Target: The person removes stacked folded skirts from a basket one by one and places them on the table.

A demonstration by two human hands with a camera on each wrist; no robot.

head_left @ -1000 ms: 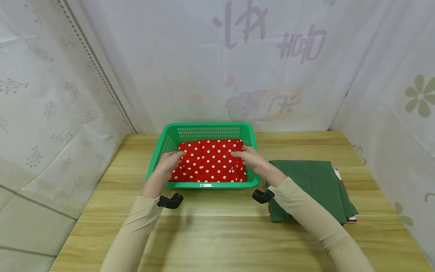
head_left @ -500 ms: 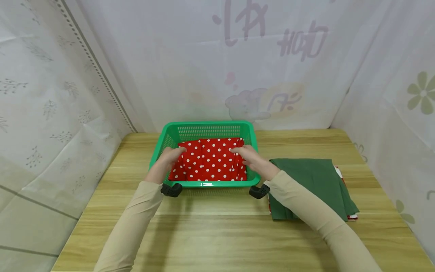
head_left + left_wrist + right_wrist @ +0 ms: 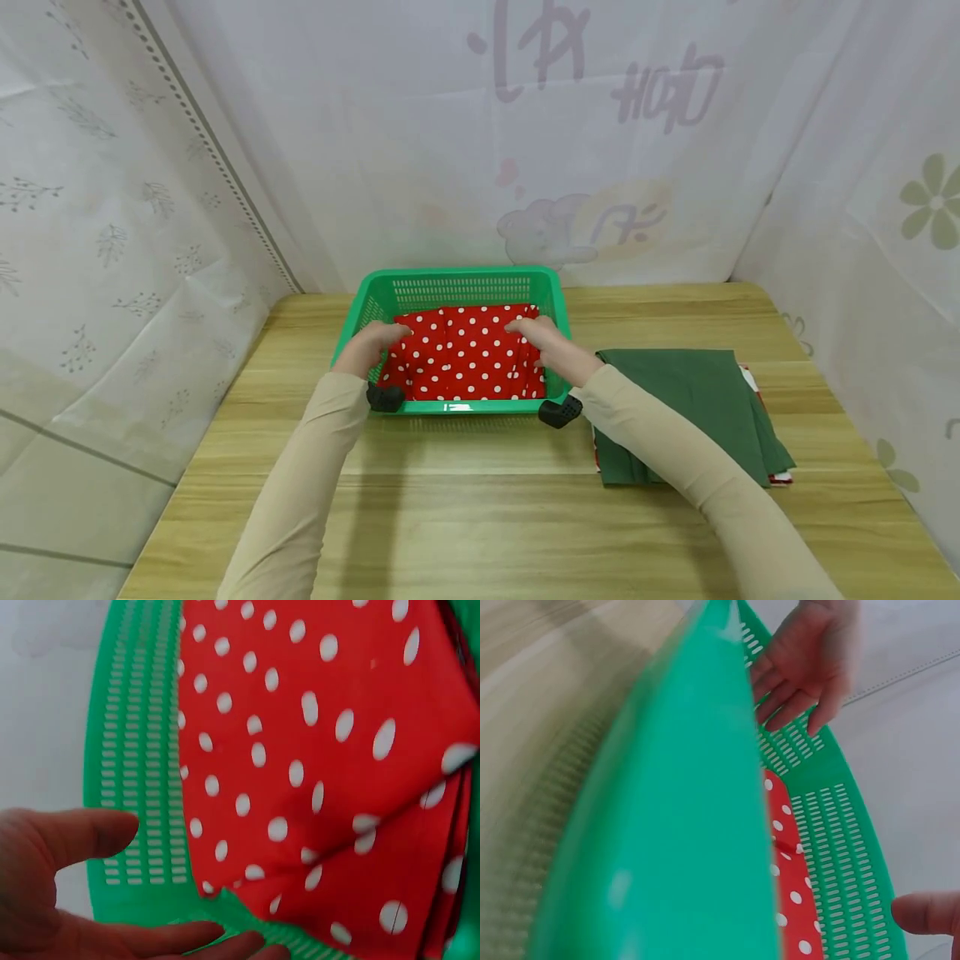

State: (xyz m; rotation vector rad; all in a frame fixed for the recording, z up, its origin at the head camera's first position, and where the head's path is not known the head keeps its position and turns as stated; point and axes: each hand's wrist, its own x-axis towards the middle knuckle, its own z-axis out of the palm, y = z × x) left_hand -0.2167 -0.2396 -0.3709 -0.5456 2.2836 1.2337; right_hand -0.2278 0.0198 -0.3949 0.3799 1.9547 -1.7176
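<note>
A red cloth with white dots (image 3: 480,354) lies folded inside a green plastic basket (image 3: 468,407). My left hand (image 3: 372,343) hovers over the basket's left side, its fingers straight and holding nothing. In the left wrist view, the thumb (image 3: 97,834) and fingers stand apart from the cloth (image 3: 285,750). My right hand (image 3: 551,344) is above the basket's right side, thumb pointing inward. Only its thumb tip (image 3: 922,912) shows in the right wrist view, where the left hand (image 3: 810,664) appears across the basket with fingers spread. The right fingers are partly hidden.
A folded dark green cloth (image 3: 678,408) lies on the wooden table (image 3: 480,533) right of the basket, with red-and-white fabric (image 3: 780,477) showing beneath its edges. Printed white curtains (image 3: 420,150) hang close behind the basket and along both sides.
Both wrists have shifted slightly forward and inward over the basket rim. The hands remain on either side of the dotted cloth, which looks unmoved.
</note>
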